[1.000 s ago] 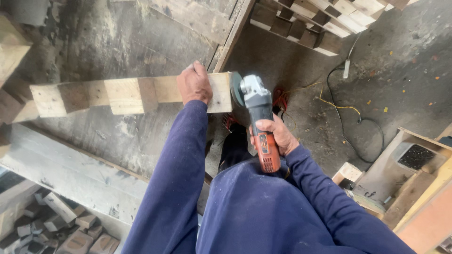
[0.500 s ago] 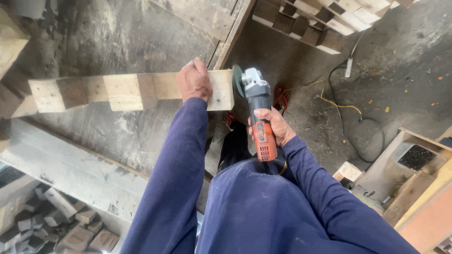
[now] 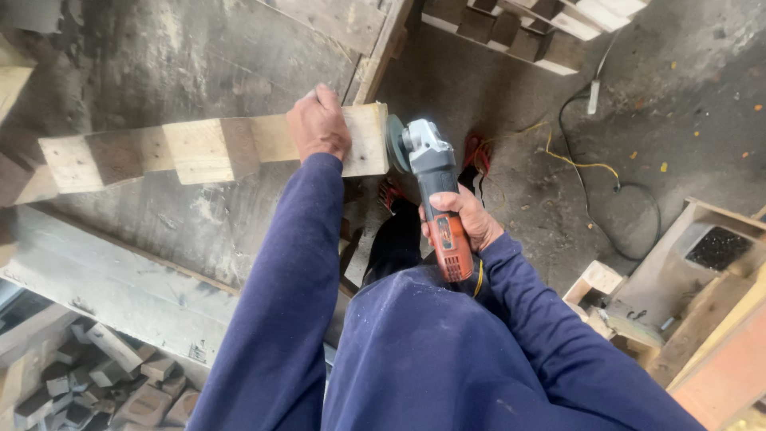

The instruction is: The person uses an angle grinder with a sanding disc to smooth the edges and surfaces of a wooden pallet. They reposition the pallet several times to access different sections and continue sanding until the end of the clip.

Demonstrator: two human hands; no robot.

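1. In the middle of the frame, left hand [image 3: 319, 124] wrapped tight over the top of a long wooden beam [image 3: 207, 152], near its right end.
2. Just right of that, right hand [image 3: 467, 219] closed firmly around the orange handle of an angle grinder [image 3: 431, 179].
3. Grinder's round disc right at the cut end of the beam, touching it or very nearly; hard to tell which.
4. Beam stretched from the left side of the frame to the middle, resting on a big grey wooden bench [image 3: 159, 263], right end sticking out past the bench edge.
5. Looks stiff, hard and rather heavy, with rough faces and sharp corners; not slippery, not easy to break. Best held from above, close to the worked end, fingers well back from the disc.
6. Grinder looks heavy at the head, so a full grip on the handle seems right.
7. In the lower left corner, a heap of small wood blocks [image 3: 104, 383].
8. On the right side, a black cable [image 3: 618, 187] curling over the grey floor [image 3: 702, 104], with a yellow wire [image 3: 574, 164] beside it.
9. At the top, a pale wooden pallet [image 3: 542, 32].
10. At the lower right, open wooden boxes [image 3: 686, 279].
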